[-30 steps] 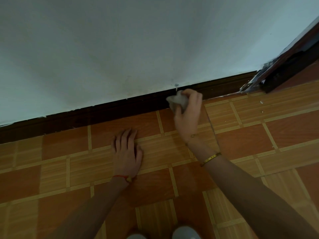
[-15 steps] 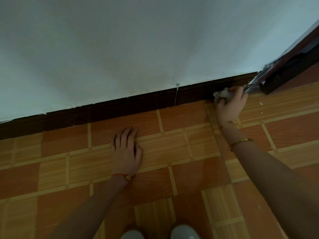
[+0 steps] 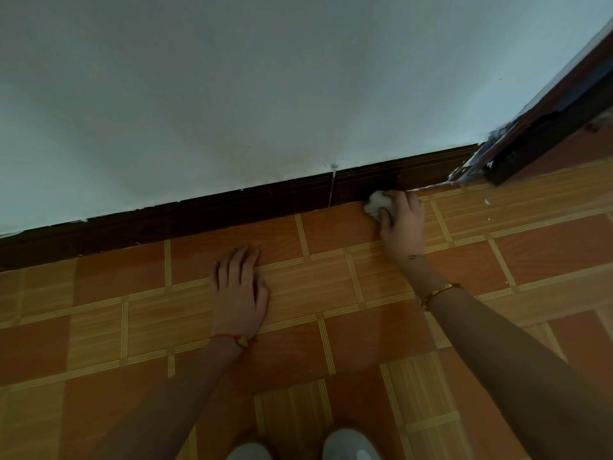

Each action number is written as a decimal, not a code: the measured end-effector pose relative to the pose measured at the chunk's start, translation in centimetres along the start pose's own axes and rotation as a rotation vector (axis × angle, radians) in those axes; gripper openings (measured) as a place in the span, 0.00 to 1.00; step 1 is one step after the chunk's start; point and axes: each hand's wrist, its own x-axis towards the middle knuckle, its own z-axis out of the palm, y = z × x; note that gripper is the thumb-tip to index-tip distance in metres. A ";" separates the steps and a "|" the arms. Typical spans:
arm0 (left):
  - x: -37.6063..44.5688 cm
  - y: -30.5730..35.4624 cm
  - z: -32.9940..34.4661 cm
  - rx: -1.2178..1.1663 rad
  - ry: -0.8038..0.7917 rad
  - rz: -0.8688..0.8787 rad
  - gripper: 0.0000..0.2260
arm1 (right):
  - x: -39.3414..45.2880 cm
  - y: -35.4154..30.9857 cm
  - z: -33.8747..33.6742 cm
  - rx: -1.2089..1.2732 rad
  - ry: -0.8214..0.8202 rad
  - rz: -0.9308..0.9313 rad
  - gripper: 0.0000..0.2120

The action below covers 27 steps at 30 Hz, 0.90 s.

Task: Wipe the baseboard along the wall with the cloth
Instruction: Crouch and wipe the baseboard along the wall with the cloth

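A dark brown baseboard (image 3: pixel 252 207) runs along the foot of the white wall (image 3: pixel 265 78), rising from left to right. My right hand (image 3: pixel 403 224) grips a small crumpled white cloth (image 3: pixel 376 204) and holds it against the bottom edge of the baseboard, right of a pale vertical joint (image 3: pixel 331 190). My left hand (image 3: pixel 240 290) lies flat on the orange tiled floor (image 3: pixel 116 293), fingers straight and pointing toward the wall, holding nothing.
A dark wooden door frame (image 3: pixel 544 141) meets the baseboard at the upper right, with white paint smears at its foot. The toes of two pale shoes (image 3: pixel 351 446) show at the bottom edge. Tiled floor stretches left and right.
My right hand swept the cloth right along the baseboard to the door frame, then came partway back left. My left hand stayed flat on the floor.
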 end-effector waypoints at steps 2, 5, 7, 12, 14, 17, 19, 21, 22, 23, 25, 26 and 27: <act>0.1 0.1 -0.1 -0.003 -0.019 -0.004 0.23 | 0.5 1.1 -0.9 -0.010 0.053 0.111 0.17; 0.1 0.3 -0.2 0.001 -0.037 -0.018 0.23 | 1.5 2.5 -2.0 -0.027 0.118 0.306 0.18; 0.1 0.3 -0.3 -0.003 -0.045 -0.023 0.23 | 2.0 2.7 -2.3 -0.048 0.125 0.364 0.18; 0.1 0.5 -0.3 -0.002 -0.046 -0.016 0.22 | 1.5 0.2 -1.4 -0.053 0.049 0.328 0.19; 0.1 0.6 -0.3 0.001 -0.051 -0.017 0.23 | 0.6 -1.1 -0.8 -0.028 0.005 0.242 0.18; 0.1 0.8 -0.4 0.004 -0.064 -0.031 0.23 | -1.2 -3.4 0.6 0.051 -0.093 0.093 0.17; 0.1 0.8 -0.6 0.003 -0.077 -0.037 0.22 | -2.5 -4.9 1.7 0.075 -0.138 0.001 0.16; 0.2 0.8 -0.8 0.003 -0.089 -0.039 0.22 | -3.4 -5.5 2.4 0.076 -0.152 -0.041 0.15; 0.3 0.9 -0.9 0.001 -0.098 -0.041 0.22 | -3.7 -5.6 2.5 0.077 -0.155 -0.041 0.14; 0.3 0.9 -1.0 -0.004 -0.110 -0.046 0.22 | -3.8 -5.5 2.5 0.084 -0.157 -0.035 0.14; 0.5 0.9 -1.3 -0.018 -0.139 -0.055 0.23 | -3.8 -5.1 2.4 0.116 -0.164 0.001 0.15; 0.7 0.8 -1.5 -0.027 -0.157 -0.059 0.23 | -3.9 -5.0 2.1 0.133 -0.164 0.024 0.15; 0.9 0.8 -2.0 -0.039 -0.181 -0.065 0.23 | -3.8 -4.9 1.6 0.150 -0.156 0.043 0.15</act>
